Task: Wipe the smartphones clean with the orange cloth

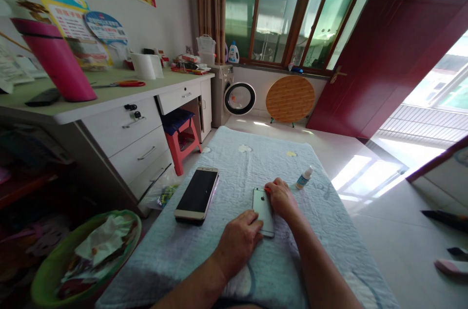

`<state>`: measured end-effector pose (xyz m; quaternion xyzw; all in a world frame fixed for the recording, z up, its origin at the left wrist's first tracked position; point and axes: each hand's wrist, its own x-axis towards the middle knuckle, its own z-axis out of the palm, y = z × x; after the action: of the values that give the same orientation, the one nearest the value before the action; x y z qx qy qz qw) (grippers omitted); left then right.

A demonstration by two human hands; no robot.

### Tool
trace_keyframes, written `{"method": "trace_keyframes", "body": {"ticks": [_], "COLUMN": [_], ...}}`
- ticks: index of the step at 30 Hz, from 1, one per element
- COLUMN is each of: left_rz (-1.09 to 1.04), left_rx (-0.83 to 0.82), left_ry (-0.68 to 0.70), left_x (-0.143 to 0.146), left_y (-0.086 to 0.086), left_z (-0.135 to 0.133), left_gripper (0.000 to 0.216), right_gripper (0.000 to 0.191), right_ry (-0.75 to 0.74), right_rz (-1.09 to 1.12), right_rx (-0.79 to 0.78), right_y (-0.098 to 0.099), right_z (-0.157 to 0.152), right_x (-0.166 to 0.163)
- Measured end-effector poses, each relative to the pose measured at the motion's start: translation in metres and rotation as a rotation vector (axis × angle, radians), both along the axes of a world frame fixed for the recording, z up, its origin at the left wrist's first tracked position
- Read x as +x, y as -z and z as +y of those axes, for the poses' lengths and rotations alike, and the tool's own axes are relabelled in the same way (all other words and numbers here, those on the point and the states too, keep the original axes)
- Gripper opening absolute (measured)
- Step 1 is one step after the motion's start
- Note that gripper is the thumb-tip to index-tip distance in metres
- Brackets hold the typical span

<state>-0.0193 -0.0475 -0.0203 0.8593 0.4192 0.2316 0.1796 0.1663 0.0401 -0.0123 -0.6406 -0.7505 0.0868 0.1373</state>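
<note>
A silver smartphone [263, 219] with an apple logo lies back side up on the light blue quilted cover [237, 163]. My left hand [237, 238] holds the phone's lower left edge, its fingers bent against it. At the upper right edge of the phone is my right hand [282, 199], with its fingers closed. A bit of something orange [268, 190] shows under the right fingertips; its kind is mostly hidden. To the left, a stack of phones [197, 194] rests with a gold-rimmed, dark-screened one on top. Beyond my right hand stands a small spray bottle [304, 177] with a blue label.
A green waste basket [135, 236] full of crumpled paper is at the lower left. Along the left runs a desk [120, 92] bearing a pink thermos [60, 63], orange-handled scissors [129, 84] and a paper roll [143, 66]. A red stool [177, 150] stands by it.
</note>
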Motion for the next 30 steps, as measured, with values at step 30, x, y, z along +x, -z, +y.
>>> {"method": "trace_keyframes", "body": {"ticks": [30], "left_rz": [-0.003], "left_rx": [0.017], "left_ry": [-0.008], "left_x": [-0.001], "left_y": [0.002], "left_z": [0.001], "left_gripper": [0.021], "right_gripper": [0.024], "right_ry": [0.028], "right_rz": [0.285], "right_rx": [-0.136], "right_y": [-0.013], "right_z": [-0.092], "right_x": [0.007]}}
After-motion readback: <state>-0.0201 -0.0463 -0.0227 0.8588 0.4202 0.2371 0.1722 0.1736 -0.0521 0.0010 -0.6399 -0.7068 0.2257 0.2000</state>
